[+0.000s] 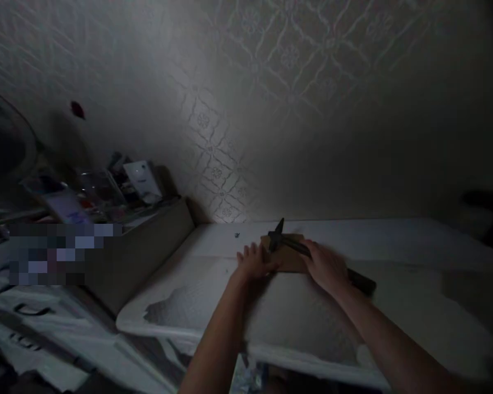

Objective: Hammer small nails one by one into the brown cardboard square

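Observation:
My right hand [326, 266] is wrapped round the dark handle of a hammer [276, 239]. The hammer's head, with one long tapered end pointing up and away, is over the left part of a flat brown board [292, 261], and the handle's end sticks out past my wrist to the right. Beside the board's left edge is my left hand [252, 264], fingers spread, with the thumb reaching onto the board's near left corner. Whether the hammer's head touches the board I cannot tell in the dim light. A tiny dark item [237, 235] lies beyond my left fingers.
The white tabletop [213, 306] has worn grey patches and meets a patterned wall [287, 137]. On the left stands a higher dresser [148, 246] with a white box [143, 178], clutter and a round mirror [4, 137]. A dark shape [491, 210] is at the far right.

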A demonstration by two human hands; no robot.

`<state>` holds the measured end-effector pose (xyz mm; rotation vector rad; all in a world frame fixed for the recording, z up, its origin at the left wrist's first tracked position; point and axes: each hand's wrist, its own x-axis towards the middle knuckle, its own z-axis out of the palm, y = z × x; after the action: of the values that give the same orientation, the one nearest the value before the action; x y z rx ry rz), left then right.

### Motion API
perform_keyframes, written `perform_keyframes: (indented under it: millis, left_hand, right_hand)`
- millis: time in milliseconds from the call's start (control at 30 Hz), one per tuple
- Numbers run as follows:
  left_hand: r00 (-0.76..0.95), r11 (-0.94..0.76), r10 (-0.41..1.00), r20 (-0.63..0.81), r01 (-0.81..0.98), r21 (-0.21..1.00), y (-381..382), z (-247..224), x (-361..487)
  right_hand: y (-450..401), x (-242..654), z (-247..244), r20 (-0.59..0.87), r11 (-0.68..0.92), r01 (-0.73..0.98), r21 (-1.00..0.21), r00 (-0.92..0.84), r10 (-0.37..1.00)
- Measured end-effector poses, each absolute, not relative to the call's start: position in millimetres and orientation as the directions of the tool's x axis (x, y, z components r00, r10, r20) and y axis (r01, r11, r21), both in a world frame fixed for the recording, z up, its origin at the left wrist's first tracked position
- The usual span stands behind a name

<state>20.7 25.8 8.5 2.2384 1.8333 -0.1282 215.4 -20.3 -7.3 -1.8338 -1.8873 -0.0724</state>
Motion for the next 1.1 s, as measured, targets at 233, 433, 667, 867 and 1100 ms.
perform_keyframes:
  millis: [233, 433, 667, 867, 1100]
  left_hand:
    - [0.219, -0.191, 0.956, -0.193, 0.969, 0.154, 29.8, 2.8, 19.3]
    - [0.217, -0.186, 0.954, -0.207, 0.970, 0.159, 29.1, 3.6, 19.3]
    - [0.208, -0.174, 0.956, -0.208, 0.970, 0.169, 29.4, 3.1, 19.4]
    - [0.209, -0.173, 0.956, -0.207, 0.969, 0.178, 28.8, 3.9, 20.0]
    - [0.211, -0.179, 0.955, -0.210, 0.970, 0.163, 27.3, 6.2, 19.9]
  right_hand:
    - [-19.6, 215.5, -8.8, 0.389, 0.088, 0.948, -0.306, 0.040, 0.920]
    - [-19.6, 215.6, -8.2, 0.410, 0.084, 0.947, -0.309, 0.053, 0.910]
    - [-19.7, 215.0, -8.9, 0.408, 0.117, 0.944, -0.309, 0.020, 0.913]
    - [-20.1, 214.0, -7.8, 0.431, 0.116, 0.946, -0.302, 0.027, 0.902]
    - [-19.6, 213.9, -9.3, 0.438, 0.123, 0.943, -0.309, 0.026, 0.899]
